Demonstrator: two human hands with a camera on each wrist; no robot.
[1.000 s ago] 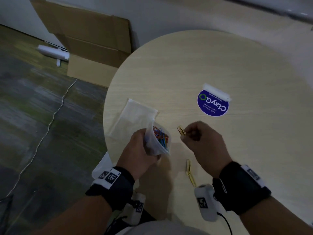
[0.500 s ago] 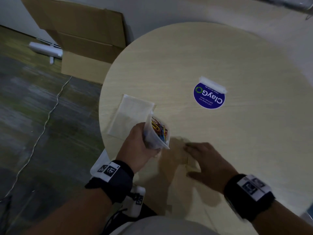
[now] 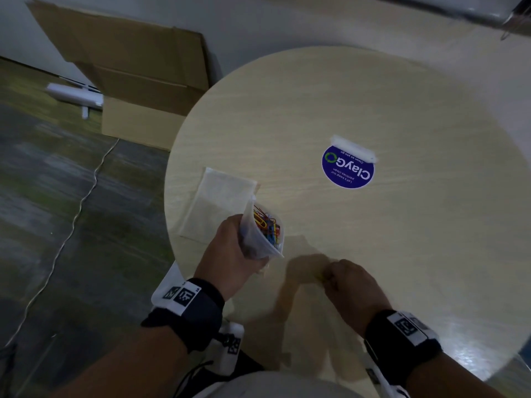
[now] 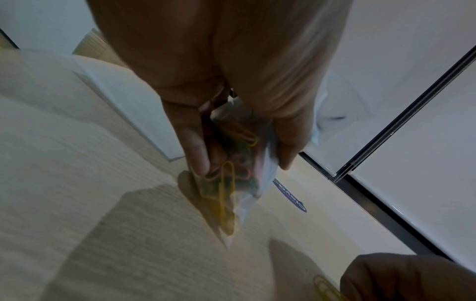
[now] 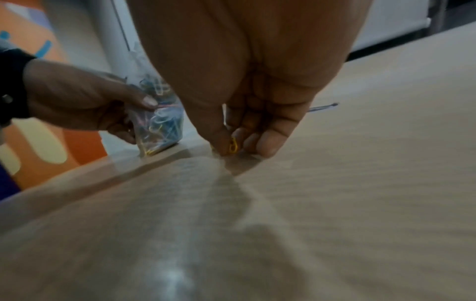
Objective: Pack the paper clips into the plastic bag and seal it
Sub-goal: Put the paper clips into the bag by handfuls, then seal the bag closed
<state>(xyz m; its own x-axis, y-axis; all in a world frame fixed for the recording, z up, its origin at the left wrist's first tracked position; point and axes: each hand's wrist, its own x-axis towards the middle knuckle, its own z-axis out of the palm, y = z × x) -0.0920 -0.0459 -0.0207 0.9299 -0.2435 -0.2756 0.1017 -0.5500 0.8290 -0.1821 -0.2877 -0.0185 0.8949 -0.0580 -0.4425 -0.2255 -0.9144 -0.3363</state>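
Observation:
My left hand (image 3: 244, 245) grips a small clear plastic bag (image 3: 265, 231) just above the near left part of the round wooden table (image 3: 373, 254). The bag's mouth stands open and several coloured paper clips (image 4: 229, 183) fill it. To its right, my right hand (image 3: 327, 275) is down on the tabletop, thumb and fingers curled and pinching a yellow paper clip (image 5: 233, 145). The left wrist view shows that yellow clip (image 4: 324, 289) on the wood beside my right hand (image 4: 399, 277). The right wrist view has the bag (image 5: 157, 126) about a hand's width left of my pinching fingers.
A second, flat empty plastic bag (image 3: 221, 205) lies on the table behind my left hand. A round blue sticker (image 3: 348, 170) marks the table's middle. The table's edge runs close to my body. A cardboard box (image 3: 138, 81) and a cable (image 3: 80, 202) are on the floor to the left.
A second ago my right hand held a gold clip up beside the bag. It then dropped flat onto the table and its fingers have now curled onto a yellow clip. The left hand kept the bag.

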